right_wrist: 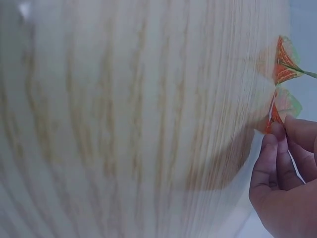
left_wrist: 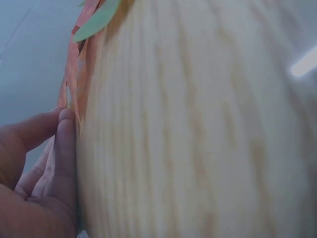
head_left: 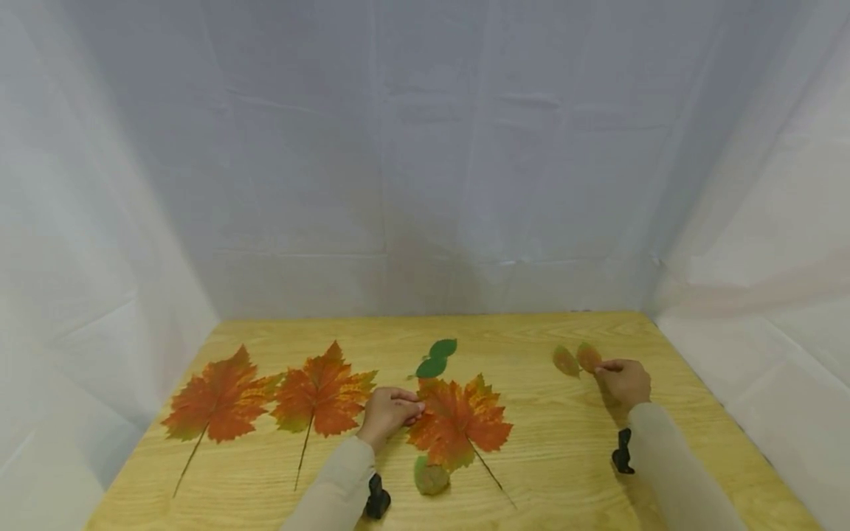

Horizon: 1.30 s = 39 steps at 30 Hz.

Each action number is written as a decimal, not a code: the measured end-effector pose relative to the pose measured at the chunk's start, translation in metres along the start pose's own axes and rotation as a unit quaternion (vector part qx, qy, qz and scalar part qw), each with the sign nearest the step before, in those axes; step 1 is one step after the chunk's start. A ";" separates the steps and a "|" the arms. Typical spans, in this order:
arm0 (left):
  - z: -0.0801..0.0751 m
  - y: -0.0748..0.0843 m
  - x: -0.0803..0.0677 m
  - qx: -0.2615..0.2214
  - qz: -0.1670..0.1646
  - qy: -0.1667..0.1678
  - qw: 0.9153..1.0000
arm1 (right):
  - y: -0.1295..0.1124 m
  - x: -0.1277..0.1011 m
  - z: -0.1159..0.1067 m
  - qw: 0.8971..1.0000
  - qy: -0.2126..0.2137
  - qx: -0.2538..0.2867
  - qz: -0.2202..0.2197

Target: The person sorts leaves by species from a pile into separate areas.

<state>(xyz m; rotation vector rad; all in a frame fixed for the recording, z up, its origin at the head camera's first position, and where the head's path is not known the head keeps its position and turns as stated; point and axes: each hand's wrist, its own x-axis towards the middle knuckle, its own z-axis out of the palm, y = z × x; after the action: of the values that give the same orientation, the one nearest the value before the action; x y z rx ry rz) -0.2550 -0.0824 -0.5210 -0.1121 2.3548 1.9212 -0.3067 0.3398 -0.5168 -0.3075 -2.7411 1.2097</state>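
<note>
Between the thumb and fingers of my left hand is the left edge of an orange-red artificial maple leaf, whose dark stem points to the lower right. In the left wrist view the fingertips pinch the thin orange leaf close to the wood. A small green-brown leaf shows partly from under its lower edge. Farther right, my right hand pinches one leaf of a small red-and-green leaf pair. The right wrist view shows the pair's other leaf standing free of the fingers, with a green stem.
Two more orange maple leaves with stems, one at the far left and one beside it, lie on the wooden table. A green leaf pair lies behind the held maple leaf. White sheeting encloses the back and sides.
</note>
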 end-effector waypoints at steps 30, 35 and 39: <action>0.002 0.001 -0.001 0.002 0.000 0.000 1.000 | -0.004 -0.005 -0.014 1.000 0.021 0.002 -0.017; 0.000 0.001 0.001 0.000 0.002 0.000 1.000 | -0.023 -0.015 -0.021 0.998 0.035 0.002 -0.045; 0.000 0.000 0.002 0.001 0.003 -0.001 1.000 | -0.045 -0.027 -0.023 0.997 0.017 0.015 -0.073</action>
<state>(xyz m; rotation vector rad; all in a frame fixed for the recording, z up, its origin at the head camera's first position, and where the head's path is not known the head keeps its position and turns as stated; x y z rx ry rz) -0.2567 -0.0826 -0.5208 -0.1043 2.3592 1.9204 -0.2817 0.3200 -0.4695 -0.1201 -2.6615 1.1950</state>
